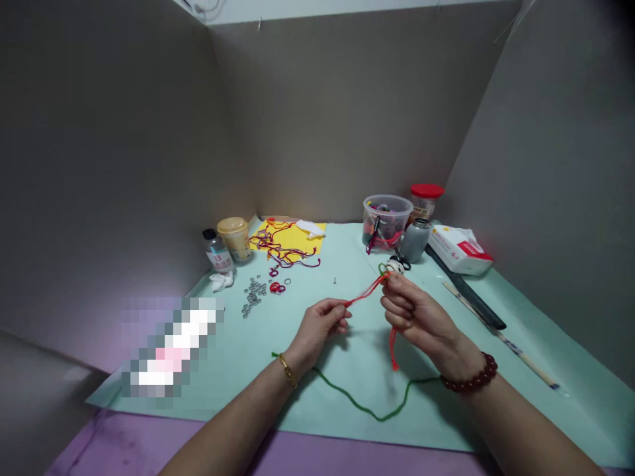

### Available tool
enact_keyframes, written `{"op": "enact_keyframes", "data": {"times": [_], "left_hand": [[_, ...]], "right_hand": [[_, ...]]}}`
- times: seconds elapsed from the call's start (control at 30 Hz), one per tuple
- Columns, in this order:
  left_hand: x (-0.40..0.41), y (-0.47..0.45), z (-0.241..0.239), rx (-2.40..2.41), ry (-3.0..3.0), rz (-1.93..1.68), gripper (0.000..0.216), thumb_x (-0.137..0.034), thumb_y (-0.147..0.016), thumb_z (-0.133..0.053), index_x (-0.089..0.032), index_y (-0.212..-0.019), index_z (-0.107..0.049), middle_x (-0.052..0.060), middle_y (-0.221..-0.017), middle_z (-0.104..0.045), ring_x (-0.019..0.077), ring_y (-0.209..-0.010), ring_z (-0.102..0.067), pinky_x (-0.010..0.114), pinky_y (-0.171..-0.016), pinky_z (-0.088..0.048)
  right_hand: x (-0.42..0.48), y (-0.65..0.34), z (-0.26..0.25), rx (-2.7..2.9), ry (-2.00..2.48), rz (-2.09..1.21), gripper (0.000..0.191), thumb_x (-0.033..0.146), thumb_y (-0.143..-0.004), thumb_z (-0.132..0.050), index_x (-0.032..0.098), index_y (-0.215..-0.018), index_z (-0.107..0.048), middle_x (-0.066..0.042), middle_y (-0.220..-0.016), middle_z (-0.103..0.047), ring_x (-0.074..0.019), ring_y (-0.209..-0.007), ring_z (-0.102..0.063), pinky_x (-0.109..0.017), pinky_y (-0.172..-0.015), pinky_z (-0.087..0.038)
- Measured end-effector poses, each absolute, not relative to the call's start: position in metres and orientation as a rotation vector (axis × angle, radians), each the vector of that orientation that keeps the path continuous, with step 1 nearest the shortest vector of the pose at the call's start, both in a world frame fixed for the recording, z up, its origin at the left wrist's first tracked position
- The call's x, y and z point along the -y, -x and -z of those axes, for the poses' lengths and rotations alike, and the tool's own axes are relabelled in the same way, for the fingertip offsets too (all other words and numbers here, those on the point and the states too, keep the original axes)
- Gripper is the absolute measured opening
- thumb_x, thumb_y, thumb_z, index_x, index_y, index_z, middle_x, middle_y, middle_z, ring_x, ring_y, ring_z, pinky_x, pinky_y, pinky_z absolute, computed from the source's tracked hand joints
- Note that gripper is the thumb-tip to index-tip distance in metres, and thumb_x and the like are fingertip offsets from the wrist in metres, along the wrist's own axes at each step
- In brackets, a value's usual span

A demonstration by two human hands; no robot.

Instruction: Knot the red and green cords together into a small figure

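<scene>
Between my two hands a thin red cord (366, 291) is stretched. My left hand (323, 324) pinches its left end between thumb and fingertips. Higher and to the right, my right hand (415, 312) is closed around the other part, with the other fingers curled in. A small green loop (382, 268) sticks up at the right fingertips; how it joins the red cord is hidden. Below that fist hangs a red tail (393, 350) of cord. A loose green cord (380, 418) lies in a curve on the mat, passing behind both forearms.
Small metal rings (254, 295) and red rings (276, 287) lie left. Purple cords (285, 254) rest on yellow paper (317, 246). Behind stand a bottle (218, 254), a lidded cup (235, 239), a clear tub (387, 221), a grey jar (415, 241) and a tissue pack (459, 251).
</scene>
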State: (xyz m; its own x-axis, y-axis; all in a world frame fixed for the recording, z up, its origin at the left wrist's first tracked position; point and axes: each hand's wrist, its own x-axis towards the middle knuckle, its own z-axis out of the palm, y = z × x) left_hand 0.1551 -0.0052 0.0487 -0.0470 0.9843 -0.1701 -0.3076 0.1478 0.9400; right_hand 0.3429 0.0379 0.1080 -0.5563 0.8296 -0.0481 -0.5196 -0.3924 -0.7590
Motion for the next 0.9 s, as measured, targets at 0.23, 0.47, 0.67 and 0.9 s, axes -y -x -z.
{"op": "enact_keyframes", "data": {"times": [0.23, 0.47, 0.67, 0.9], "left_hand": [[0.0, -0.144, -0.053, -1.276, -1.178, -1.264, 0.026, -0.038, -0.079, -0.067, -0.013, -0.083, -0.071, 0.0, -0.07, -0.06, 0.0077, -0.055, -0.052, 0.02, -0.055, -0.043], [-0.001, -0.136, -0.055, -1.431, -1.43, -1.254, 0.019, -0.03, -0.078, -0.064, -0.014, -0.083, -0.073, 0.001, -0.07, -0.062, 0.0129, -0.063, -0.057, 0.024, -0.063, -0.044], [-0.006, -0.121, -0.055, -1.686, -1.651, -1.301, 0.017, -0.032, -0.082, -0.06, -0.017, -0.077, -0.068, 0.003, -0.077, -0.065, 0.0159, -0.07, -0.058, 0.026, -0.066, -0.044], [-0.012, -0.103, -0.052, -1.827, -1.93, -1.314, 0.025, -0.034, -0.093, -0.047, -0.019, -0.085, -0.065, 0.003, -0.083, -0.063, 0.0176, -0.076, -0.059, 0.03, -0.071, -0.045]], "right_hand": [[-0.047, -0.352, -0.111, 0.762, 0.461, -2.024, 0.03, 0.017, -0.078, -0.072, 0.021, -0.072, -0.043, 0.012, -0.051, -0.019, -0.0053, -0.045, -0.006, -0.017, -0.036, -0.009], [-0.042, -0.349, -0.116, 0.758, 0.459, -2.02, 0.028, 0.017, -0.076, -0.074, 0.02, -0.073, -0.046, 0.012, -0.051, -0.018, -0.005, -0.045, -0.006, -0.017, -0.036, -0.007], [-0.027, -0.338, -0.118, 0.828, 0.503, -1.989, 0.027, 0.023, -0.077, -0.075, 0.021, -0.077, -0.048, 0.012, -0.052, -0.019, -0.0049, -0.045, -0.006, -0.017, -0.037, -0.007], [-0.016, -0.324, -0.11, 0.969, 0.598, -1.932, 0.029, 0.035, -0.077, -0.075, 0.02, -0.08, -0.051, 0.013, -0.052, -0.021, -0.0046, -0.045, -0.009, -0.018, -0.038, -0.007]]}}
